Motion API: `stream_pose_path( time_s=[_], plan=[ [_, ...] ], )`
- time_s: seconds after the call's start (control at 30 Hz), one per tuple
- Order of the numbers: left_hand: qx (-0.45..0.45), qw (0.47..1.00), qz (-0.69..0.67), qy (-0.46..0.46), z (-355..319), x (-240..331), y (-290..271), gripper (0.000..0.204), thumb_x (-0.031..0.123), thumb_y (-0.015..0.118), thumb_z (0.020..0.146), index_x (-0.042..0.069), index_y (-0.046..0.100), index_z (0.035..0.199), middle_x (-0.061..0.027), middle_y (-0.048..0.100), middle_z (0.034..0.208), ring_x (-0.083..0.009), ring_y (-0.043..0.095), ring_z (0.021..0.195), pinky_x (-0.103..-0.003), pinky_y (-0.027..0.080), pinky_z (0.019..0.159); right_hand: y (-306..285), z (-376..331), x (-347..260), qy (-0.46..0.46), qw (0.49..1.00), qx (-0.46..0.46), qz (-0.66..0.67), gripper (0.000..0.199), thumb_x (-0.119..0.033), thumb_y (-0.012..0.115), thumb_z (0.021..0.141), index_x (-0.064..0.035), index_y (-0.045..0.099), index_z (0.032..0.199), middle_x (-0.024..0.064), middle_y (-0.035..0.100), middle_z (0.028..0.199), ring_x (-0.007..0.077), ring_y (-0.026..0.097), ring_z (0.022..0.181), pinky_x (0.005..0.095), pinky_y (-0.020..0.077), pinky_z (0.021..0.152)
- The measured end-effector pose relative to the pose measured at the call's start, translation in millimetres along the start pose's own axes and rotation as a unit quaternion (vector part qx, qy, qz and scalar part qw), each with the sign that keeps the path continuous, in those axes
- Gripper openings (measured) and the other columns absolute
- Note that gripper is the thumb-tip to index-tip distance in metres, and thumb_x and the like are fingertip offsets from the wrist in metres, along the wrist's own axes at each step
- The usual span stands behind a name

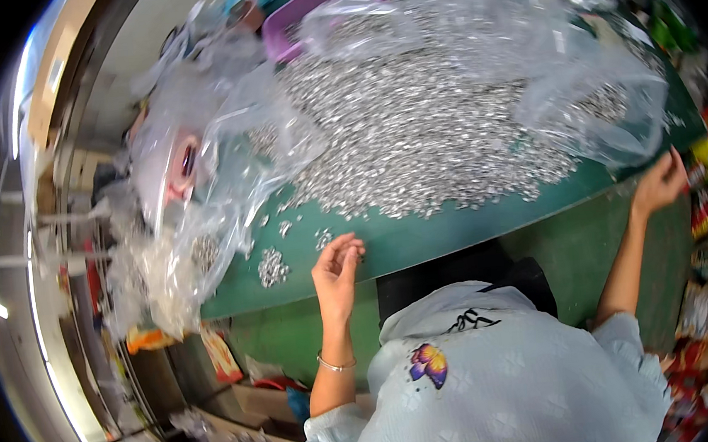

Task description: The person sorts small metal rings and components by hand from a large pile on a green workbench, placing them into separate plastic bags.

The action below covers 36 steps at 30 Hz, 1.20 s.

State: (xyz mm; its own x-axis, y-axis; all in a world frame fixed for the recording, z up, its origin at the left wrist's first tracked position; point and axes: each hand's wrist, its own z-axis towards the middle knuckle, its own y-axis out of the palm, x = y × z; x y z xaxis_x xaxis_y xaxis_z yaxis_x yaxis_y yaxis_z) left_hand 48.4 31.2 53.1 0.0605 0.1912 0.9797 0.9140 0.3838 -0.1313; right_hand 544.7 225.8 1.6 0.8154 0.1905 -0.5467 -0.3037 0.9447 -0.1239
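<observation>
Left hand [337,268], fingers loosely curled and empty, sits at the table's [454,230] near edge; small metal bits [273,266] lie just left. Right hand [660,184] is far right, grip unclear, by the big pile [422,132].

A big pile of small metal pieces [414,133] is shining silver and looking hard and bumpy. It is lying on a green table top [454,230] that is looking smooth and matt. Clear plastic bags [224,156] on the left and far side are looking thin, crinkly and glossy. A purple plastic tray [312,8] at the far side is looking smooth. The person's pale blue cloth top [516,374] is looking soft and matt. A thin metal bangle [336,364] is gleaming on the left wrist.
</observation>
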Motion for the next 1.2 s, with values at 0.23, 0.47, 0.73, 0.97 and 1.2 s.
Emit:
stream_pose_path(
  time_s=[0.23, 0.47, 0.73, 0.97, 1.2],
  plan=[
    [0.14, 0.951, 0.26, 0.089, 30.8, -27.4, -52.5, 0.032, -0.005, 0.063, 0.083, 0.0, 0.06, 0.114, -0.0126, 0.062, 0.105, -0.0222, 0.061, 0.093, -0.033, 0.049, 0.082, 12.0, -97.3, -246.3, -0.039, 0.732, -0.587, 0.342, 0.035, -0.002, 0.07, 0.078, -0.0038, 0.062, 0.112, 0.0152, 0.062, 0.106, 0.0306, 0.058, 0.101, 0.0392, 0.0459, 0.089],
    [0.19, 0.877, 0.411, 0.162, 57.6, -37.0, -78.3, 0.038, -0.005, 0.066, 0.078, 0.001, 0.06, 0.115, -0.0158, 0.059, 0.113, -0.0335, 0.055, 0.103, -0.038, 0.044, 0.093, 81.6, -186.8, -345.5, -0.362, 0.627, -0.635, 0.269, 0.062, -0.025, 0.076, 0.073, -0.008, 0.052, 0.129, 0.013, 0.046, 0.135, 0.0345, 0.04, 0.126, 0.0508, 0.0304, 0.105],
    [0.169, 0.865, 0.431, 0.191, 88.2, -48.3, -77.7, 0.022, 0.005, 0.07, 0.078, 0.002, 0.065, 0.099, -0.0096, 0.056, 0.1, -0.027, 0.053, 0.094, -0.038, 0.035, 0.079, 128.0, -215.2, -369.1, -0.399, 0.671, -0.58, 0.233, 0.035, -0.026, 0.072, 0.078, -0.0082, 0.059, 0.106, 0.0092, 0.053, 0.115, 0.0285, 0.047, 0.111, 0.0432, 0.0347, 0.093],
    [0.139, 0.894, 0.392, 0.169, 64.1, -47.5, -80.6, 0.017, 0.001, 0.067, 0.079, 0.002, 0.062, 0.095, -0.0106, 0.056, 0.1, -0.0282, 0.053, 0.093, -0.038, 0.036, 0.08, 136.6, -196.8, -379.8, -0.286, 0.755, -0.549, 0.219, 0.023, -0.008, 0.066, 0.08, -0.006, 0.061, 0.102, 0.0104, 0.059, 0.103, 0.0281, 0.051, 0.1, 0.0404, 0.036, 0.086],
    [0.099, 0.923, 0.329, 0.174, 45.5, -56.4, -70.2, 0.022, -0.005, 0.06, 0.082, 0.0, 0.059, 0.103, -0.0132, 0.055, 0.102, -0.0312, 0.053, 0.094, -0.04, 0.041, 0.078, 132.2, -237.2, -403.4, -0.46, 0.608, -0.595, 0.256, 0.037, -0.021, 0.068, 0.081, -0.0071, 0.061, 0.114, 0.0069, 0.055, 0.127, 0.0259, 0.047, 0.12, 0.0419, 0.0343, 0.1]
  ],
)
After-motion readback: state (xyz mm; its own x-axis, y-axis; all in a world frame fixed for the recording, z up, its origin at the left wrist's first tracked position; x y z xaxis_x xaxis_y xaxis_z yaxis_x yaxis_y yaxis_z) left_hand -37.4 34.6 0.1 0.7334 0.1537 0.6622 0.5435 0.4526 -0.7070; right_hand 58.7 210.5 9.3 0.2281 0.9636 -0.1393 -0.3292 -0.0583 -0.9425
